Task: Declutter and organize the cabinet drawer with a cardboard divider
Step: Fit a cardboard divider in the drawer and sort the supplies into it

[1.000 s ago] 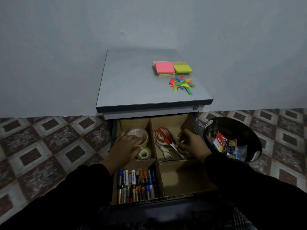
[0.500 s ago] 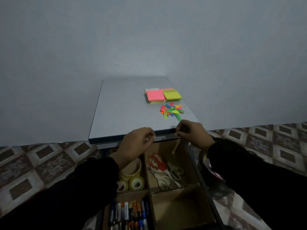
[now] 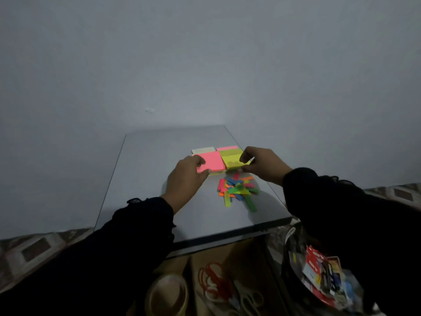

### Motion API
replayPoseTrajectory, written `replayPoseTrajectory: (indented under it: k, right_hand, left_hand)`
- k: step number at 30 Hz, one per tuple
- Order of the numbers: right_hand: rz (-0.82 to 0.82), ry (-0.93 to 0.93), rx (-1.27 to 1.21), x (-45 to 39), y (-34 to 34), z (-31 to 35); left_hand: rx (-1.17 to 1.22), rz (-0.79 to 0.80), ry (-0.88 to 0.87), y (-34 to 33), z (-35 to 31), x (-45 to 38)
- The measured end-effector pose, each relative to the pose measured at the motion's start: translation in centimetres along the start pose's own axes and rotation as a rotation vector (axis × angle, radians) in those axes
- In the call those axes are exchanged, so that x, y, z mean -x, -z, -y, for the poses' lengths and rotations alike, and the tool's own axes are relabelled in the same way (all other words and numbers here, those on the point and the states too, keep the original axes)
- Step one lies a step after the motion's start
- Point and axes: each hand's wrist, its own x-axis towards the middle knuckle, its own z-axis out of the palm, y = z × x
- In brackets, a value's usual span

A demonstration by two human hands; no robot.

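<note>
On the grey cabinet top [image 3: 145, 179] lie stacked sticky-note pads. My left hand [image 3: 185, 179] grips the left edge of the pink pad [image 3: 211, 161], thumb on top. My right hand [image 3: 262, 165] pinches the right edge of the yellow pad [image 3: 231, 159]. A white pad [image 3: 202, 150] and another pink pad [image 3: 226, 147] peek out behind them. A heap of coloured paper tabs [image 3: 237, 190] lies just in front of the pads. Below the top, the open drawer with its cardboard divider [image 3: 227, 254] shows a tape roll [image 3: 167, 295] and red-handled scissors [image 3: 214, 281].
A dark round bin [image 3: 319, 277] holding scraps and packaging stands on the patterned floor to the right of the drawer. A plain grey wall rises behind the cabinet. My dark sleeves hide the drawer's left compartments.
Both hands left the drawer, rose past the cabinet's front edge and reached onto the top, where they now hold the sticky-note pads. The view tilted upward.
</note>
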Motion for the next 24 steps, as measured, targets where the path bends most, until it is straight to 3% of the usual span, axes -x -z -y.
replayPoseTrajectory:
  k: [10, 15, 24]
  right_hand:
    - [0.236, -0.123, 0.269, -7.5, -1.7, -0.9]
    - [0.277, -0.154, 0.264, -8.3, -2.3, -1.4]
    - [0.121, -0.171, 0.247, -8.9, -1.5, -1.6]
  left_hand:
    - [-0.161, 0.333, 0.054, -1.8, 1.7, -5.7]
    - [-0.116, 0.258, 0.085, -1.6, 1.7, -5.9]
    - [0.105, 0.157, 0.222, -1.2, 1.3, -6.5]
